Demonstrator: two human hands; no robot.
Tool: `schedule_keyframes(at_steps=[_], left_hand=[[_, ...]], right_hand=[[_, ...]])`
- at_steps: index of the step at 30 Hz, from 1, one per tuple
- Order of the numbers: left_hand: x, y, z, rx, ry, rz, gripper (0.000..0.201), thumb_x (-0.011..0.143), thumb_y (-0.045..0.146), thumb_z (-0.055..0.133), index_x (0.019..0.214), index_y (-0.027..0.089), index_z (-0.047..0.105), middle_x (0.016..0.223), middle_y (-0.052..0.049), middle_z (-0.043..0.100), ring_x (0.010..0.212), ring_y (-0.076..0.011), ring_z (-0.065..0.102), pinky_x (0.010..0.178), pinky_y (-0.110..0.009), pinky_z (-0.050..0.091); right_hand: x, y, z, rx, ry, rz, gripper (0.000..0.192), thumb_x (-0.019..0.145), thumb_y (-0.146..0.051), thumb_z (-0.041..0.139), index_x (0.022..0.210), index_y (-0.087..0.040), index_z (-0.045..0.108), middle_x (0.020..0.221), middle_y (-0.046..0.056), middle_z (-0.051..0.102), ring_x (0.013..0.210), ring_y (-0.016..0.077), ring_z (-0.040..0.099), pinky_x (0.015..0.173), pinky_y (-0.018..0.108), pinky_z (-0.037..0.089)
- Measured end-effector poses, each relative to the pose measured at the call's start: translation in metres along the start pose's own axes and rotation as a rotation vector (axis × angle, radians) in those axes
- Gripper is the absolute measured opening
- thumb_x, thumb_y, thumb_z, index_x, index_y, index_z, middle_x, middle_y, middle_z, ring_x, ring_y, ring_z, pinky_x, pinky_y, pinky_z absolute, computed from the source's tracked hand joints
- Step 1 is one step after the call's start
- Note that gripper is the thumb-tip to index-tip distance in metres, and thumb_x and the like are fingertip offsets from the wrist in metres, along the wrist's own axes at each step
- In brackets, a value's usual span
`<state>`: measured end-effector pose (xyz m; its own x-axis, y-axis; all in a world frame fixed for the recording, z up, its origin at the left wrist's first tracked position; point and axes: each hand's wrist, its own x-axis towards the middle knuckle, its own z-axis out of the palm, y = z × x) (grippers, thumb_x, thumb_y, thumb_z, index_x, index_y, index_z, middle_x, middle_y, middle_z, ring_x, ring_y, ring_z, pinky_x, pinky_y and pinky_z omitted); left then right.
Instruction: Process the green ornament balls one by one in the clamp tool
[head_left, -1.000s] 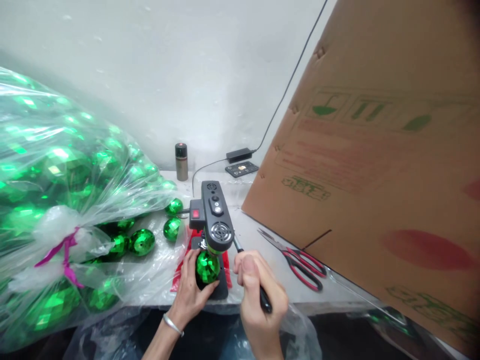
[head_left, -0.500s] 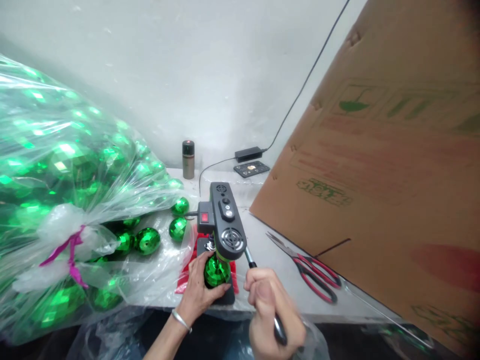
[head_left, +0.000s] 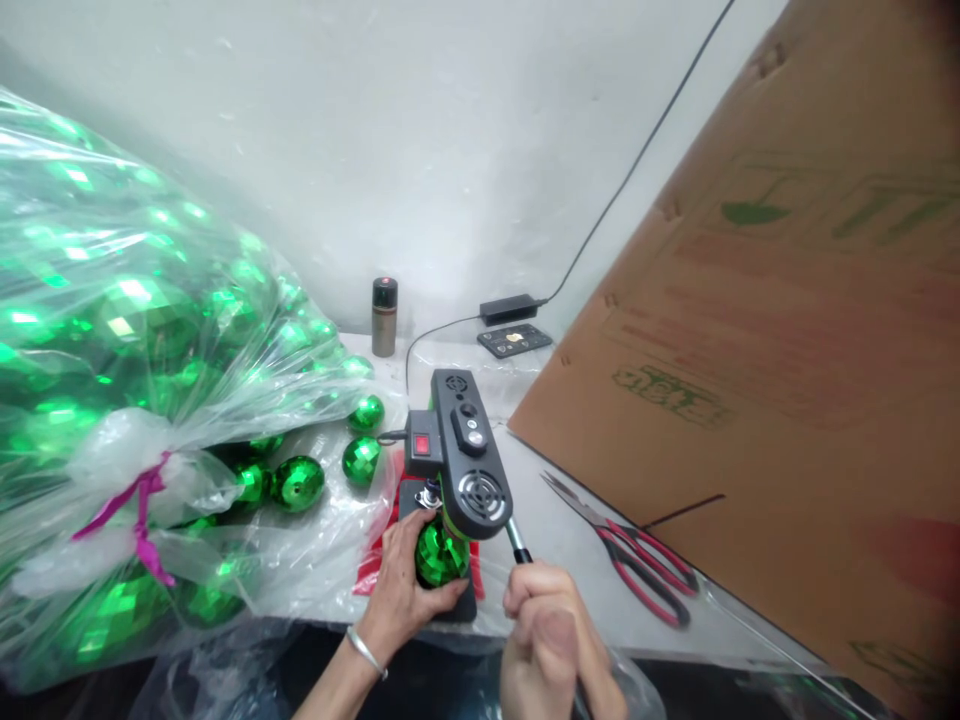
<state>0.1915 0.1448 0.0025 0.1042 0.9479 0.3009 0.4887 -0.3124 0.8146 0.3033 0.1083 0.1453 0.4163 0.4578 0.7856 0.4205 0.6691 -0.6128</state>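
Bare forearms, silver bangle on left wrist

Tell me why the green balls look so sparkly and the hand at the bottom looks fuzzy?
In the head view, light bounces off the mirrored green balls in the plastic bag, making white glare spots; the bag's film shines too. The right hand on the lever is smeared by motion blur. The left hand cupping the green ball looks sharper. The cardboard box goes soft toward the picture's edge.
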Motion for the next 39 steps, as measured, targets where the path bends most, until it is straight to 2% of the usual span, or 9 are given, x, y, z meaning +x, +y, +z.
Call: schedule_keyframes(at_steps=[4,12,17,21,28,36,39], left_hand=[[0.0,0.001,0.002,0.001,0.007,-0.021,0.073,0.067,0.035,0.086,0.135,0.018,0.064,0.13,-0.017,0.072,0.119,-0.039,0.068,0.103,-0.06,0.058],[-0.001,0.001,0.005,0.005,0.033,-0.004,0.068,0.07,0.037,0.083,0.133,0.018,0.065,0.128,-0.017,0.073,0.117,-0.0384,0.069,0.103,-0.059,0.058],[0.0,0.002,0.004,0.021,0.032,0.006,0.069,0.07,0.036,0.083,0.133,0.017,0.065,0.128,-0.017,0.073,0.116,-0.0381,0.069,0.102,-0.06,0.058],[0.001,0.001,0.005,0.025,0.053,0.015,0.07,0.068,0.034,0.083,0.133,0.017,0.065,0.127,-0.017,0.074,0.116,-0.0385,0.07,0.102,-0.06,0.059],[0.003,0.001,0.003,0.02,0.043,0.01,0.072,0.067,0.039,0.083,0.133,0.018,0.065,0.125,-0.016,0.074,0.113,-0.0381,0.071,0.1,-0.06,0.06],[0.001,-0.001,0.009,0.028,0.064,-0.03,0.072,0.064,0.032,0.082,0.132,0.018,0.066,0.125,-0.016,0.074,0.116,-0.0401,0.069,0.103,-0.064,0.057],[0.001,-0.003,0.013,0.034,0.068,-0.041,0.074,0.061,0.028,0.081,0.133,0.017,0.065,0.125,-0.017,0.073,0.117,-0.0402,0.068,0.104,-0.063,0.057]], right_hand=[[-0.005,0.002,0.004,0.036,0.095,0.005,0.044,0.105,-0.015,0.047,0.061,-0.02,0.045,0.059,-0.004,0.044,0.055,0.0101,0.048,0.054,0.026,0.038],[-0.013,0.008,0.005,0.057,0.133,0.02,0.044,0.105,-0.015,0.044,0.062,-0.02,0.046,0.061,-0.003,0.046,0.054,0.0101,0.048,0.054,0.028,0.036],[-0.016,0.01,0.002,0.038,0.091,0.022,0.043,0.105,-0.017,0.046,0.062,-0.02,0.046,0.063,-0.003,0.049,0.054,0.0098,0.048,0.054,0.027,0.038],[-0.017,0.014,0.001,0.035,0.094,-0.011,0.042,0.104,-0.016,0.047,0.063,-0.02,0.048,0.063,-0.003,0.05,0.052,0.0104,0.048,0.053,0.027,0.038],[-0.015,0.013,0.001,0.033,0.099,0.016,0.042,0.104,-0.017,0.047,0.063,-0.02,0.048,0.062,-0.003,0.05,0.052,0.0101,0.048,0.052,0.026,0.037],[-0.014,0.007,-0.003,-0.042,0.055,0.1,0.04,0.104,-0.019,0.049,0.064,-0.021,0.05,0.064,-0.002,0.054,0.052,0.0103,0.049,0.051,0.027,0.035],[-0.013,0.008,-0.004,-0.04,0.053,0.053,0.043,0.104,-0.019,0.05,0.06,-0.021,0.048,0.063,-0.002,0.054,0.052,0.0098,0.049,0.05,0.026,0.036]])
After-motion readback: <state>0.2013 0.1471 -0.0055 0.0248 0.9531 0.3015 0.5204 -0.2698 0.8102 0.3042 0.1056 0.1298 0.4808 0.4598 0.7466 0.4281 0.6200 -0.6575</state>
